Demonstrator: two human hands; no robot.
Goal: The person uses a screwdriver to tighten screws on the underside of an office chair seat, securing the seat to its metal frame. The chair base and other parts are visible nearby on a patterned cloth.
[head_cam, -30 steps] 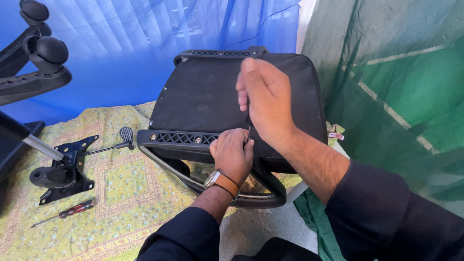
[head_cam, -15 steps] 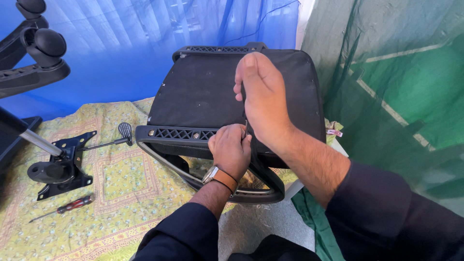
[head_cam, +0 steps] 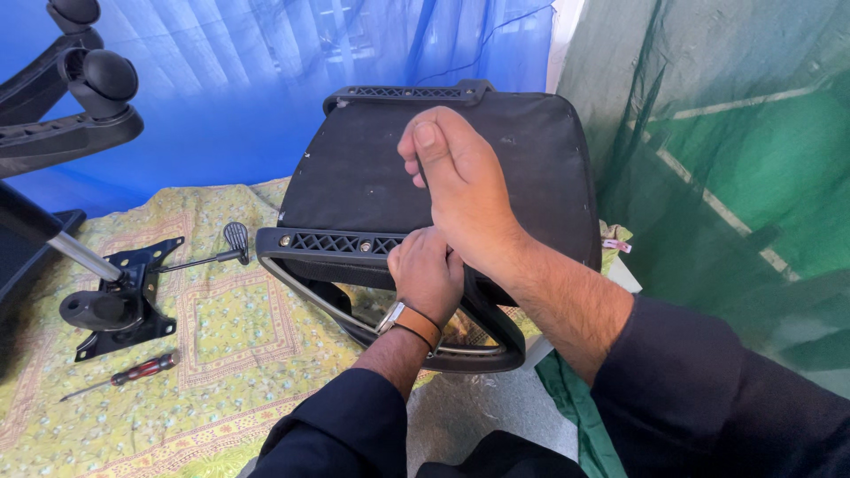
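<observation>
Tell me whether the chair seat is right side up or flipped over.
Flipped over: the seat shows its flat black underside, with the armrest loop hanging toward the person.

red-handled screwdriver (head_cam: 133,372), black tilt mechanism (head_cam: 119,296), patterned cloth (head_cam: 239,354)

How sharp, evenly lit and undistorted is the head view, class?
Head view: soft, even light, no glare; right hand and left hand sharp against the black chair seat; faint shadow under the armrest; the red screwdriver is clear; edges bend slightly from the wide lens.
</observation>
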